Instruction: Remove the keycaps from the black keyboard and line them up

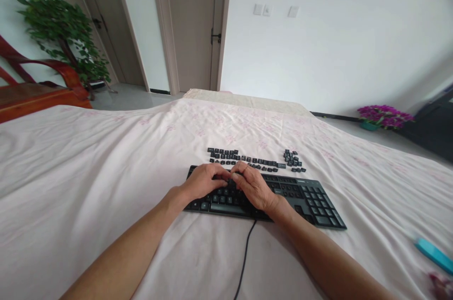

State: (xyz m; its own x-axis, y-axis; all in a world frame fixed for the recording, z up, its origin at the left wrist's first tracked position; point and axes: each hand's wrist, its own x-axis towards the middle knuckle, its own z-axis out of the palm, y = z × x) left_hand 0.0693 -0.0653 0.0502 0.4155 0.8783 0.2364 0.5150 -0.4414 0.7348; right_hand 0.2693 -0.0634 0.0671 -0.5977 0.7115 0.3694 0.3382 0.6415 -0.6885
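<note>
The person is leaning both forearms in over a tabletop (106, 158) that is wearing a pale pink cloth. A black keyboard (300, 194) is lying near the middle of it, a little toward the near edge, running slightly askew. Its right-hand number block is keeping its keys, while part of the top row is showing bare sockets. Its black cable (246, 253) is trailing off toward the near edge.

The left hand (203, 182) and right hand (253, 187) are resting on the keyboard's middle section, knuckles up, fingers curled so that the tips are meeting over the upper keys. Whether either is pinching a cap I cannot tell, since the fingers are hiding what is under them.

Just beyond the keyboard, toward the far edge, loose keycaps (244, 158) are lying in neat rows, with a smaller cluster of caps (293, 159) sitting apart to their right.

Near the right edge a turquoise object (433, 254) is lying on the cloth. Off the tabletop, a leafy plant (60, 26) is standing by the doors and purple flowers (384, 116) are sitting on the floor.
</note>
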